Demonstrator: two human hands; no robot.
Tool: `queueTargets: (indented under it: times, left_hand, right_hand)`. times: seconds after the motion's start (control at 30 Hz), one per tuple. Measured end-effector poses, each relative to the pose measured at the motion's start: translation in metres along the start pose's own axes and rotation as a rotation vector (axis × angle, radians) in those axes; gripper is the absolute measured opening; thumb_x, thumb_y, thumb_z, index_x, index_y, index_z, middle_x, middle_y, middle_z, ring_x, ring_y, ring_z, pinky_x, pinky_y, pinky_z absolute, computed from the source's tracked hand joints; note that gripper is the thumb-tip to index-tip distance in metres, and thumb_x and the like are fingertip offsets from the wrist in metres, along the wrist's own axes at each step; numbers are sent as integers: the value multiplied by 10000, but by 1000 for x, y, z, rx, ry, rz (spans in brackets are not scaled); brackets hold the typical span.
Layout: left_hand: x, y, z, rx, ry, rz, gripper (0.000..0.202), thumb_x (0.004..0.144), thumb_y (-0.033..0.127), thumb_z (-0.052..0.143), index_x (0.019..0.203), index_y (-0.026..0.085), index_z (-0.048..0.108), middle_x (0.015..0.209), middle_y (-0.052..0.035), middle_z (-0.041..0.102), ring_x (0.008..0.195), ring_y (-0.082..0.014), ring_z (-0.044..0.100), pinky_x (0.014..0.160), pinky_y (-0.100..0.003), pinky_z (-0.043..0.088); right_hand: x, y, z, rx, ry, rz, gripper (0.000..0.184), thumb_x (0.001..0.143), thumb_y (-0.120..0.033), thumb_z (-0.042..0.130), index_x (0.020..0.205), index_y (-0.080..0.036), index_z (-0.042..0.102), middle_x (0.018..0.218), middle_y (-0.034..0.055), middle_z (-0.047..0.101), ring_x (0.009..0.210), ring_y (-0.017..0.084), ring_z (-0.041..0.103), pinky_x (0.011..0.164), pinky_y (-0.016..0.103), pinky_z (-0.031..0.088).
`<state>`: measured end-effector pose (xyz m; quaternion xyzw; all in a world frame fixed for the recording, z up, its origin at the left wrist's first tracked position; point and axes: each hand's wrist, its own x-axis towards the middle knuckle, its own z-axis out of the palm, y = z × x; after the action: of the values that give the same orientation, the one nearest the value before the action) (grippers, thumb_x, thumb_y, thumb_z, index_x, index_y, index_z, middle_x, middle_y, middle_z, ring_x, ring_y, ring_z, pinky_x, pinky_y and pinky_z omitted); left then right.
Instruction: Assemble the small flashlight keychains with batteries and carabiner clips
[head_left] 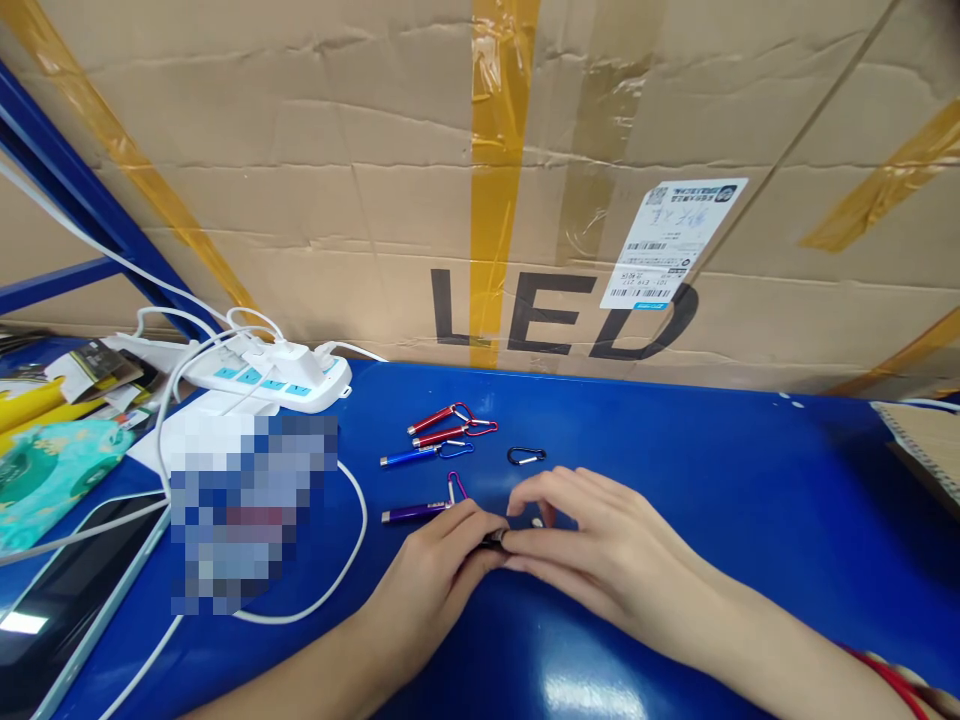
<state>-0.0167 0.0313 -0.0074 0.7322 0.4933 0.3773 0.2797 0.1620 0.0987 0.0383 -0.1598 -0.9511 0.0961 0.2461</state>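
Observation:
My left hand pinches a small black piece, mostly covered by the fingers, so its kind is hidden. From the other side, my right hand has its thumb and a finger closed on the end of that piece. Partly under the right fingers lies a tiny silver-white part. Just beyond the hands rests a black carabiner. A purple mini flashlight with its clip is beside the left hand. Farther back are a blue mini flashlight and two red mini flashlights, each with a matching carabiner.
A large cardboard box stands behind the blue table. At left are a white power strip with cables, a phone, a blurred-out patch and a green packet. Another carton sits at far right.

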Motion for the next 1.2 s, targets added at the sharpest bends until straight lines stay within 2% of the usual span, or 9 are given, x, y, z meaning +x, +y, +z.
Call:
queueTargets:
  times: [0.1,0.23,0.3,0.47,0.57,0.7,0.8,0.97,1.2]
  left_hand:
    - [2,-2,0,31,91,-74,130,886,93,463,843,187,543,759,32,552,700,-90,529,680,-147,402]
    - [6,-2,-4,56,165,-134,120,888,127,464,803,192,519,743,37,533,670,-88,507,646,-149,392]
    - [6,-2,-5,50,162,-122,106,880,124,482,814,194,526,761,34,543,692,-89,515,663,-148,396]
    - [4,-3,-2,51,123,-95,112,873,116,504,803,195,543,767,33,555,705,-87,523,689,-145,401]
    - [3,-3,-1,50,115,-89,103,874,126,504,807,189,550,762,26,562,696,-94,530,679,-152,414]
    - [3,-3,-2,73,107,-95,80,864,144,527,810,183,571,752,20,584,676,-101,541,670,-164,435]
    - [4,-4,-2,81,100,-96,54,859,166,551,843,186,598,751,22,599,669,-100,549,672,-168,448]
    - [2,-5,0,70,81,-29,93,873,224,542,876,181,624,716,16,597,616,-101,538,608,-178,456]
    - [0,-3,2,69,69,26,99,880,197,526,874,159,618,713,4,601,624,-104,541,608,-176,456]
  right_hand:
    - [-2,11,5,133,2,112,182,881,-268,529,1017,-216,638,968,39,592,829,127,561,716,241,453]
    - [-8,21,19,39,-134,172,194,850,-287,576,1018,-228,651,917,25,613,798,151,587,693,275,446]
    - [-11,21,28,-20,-201,152,168,844,-295,584,985,-253,665,876,7,617,744,146,589,656,278,423]
    - [-14,16,43,-62,-173,140,126,857,-241,556,851,-232,682,833,4,630,693,143,573,612,277,388]
    - [-12,14,42,64,-199,262,81,806,-206,606,853,-211,671,829,-6,643,690,125,580,636,253,414]
    - [-8,15,36,181,-212,398,69,731,-161,664,787,-202,657,768,-34,649,635,98,568,578,208,416]
    - [-5,15,28,181,-121,400,59,735,-145,649,759,-198,657,727,-31,651,611,98,569,582,212,431]
    - [-2,5,17,306,219,318,49,777,-183,607,756,-173,650,725,2,649,543,79,531,564,212,469]
    - [-4,-6,15,386,184,228,84,802,-146,595,806,-165,676,787,19,655,656,91,579,603,204,488]
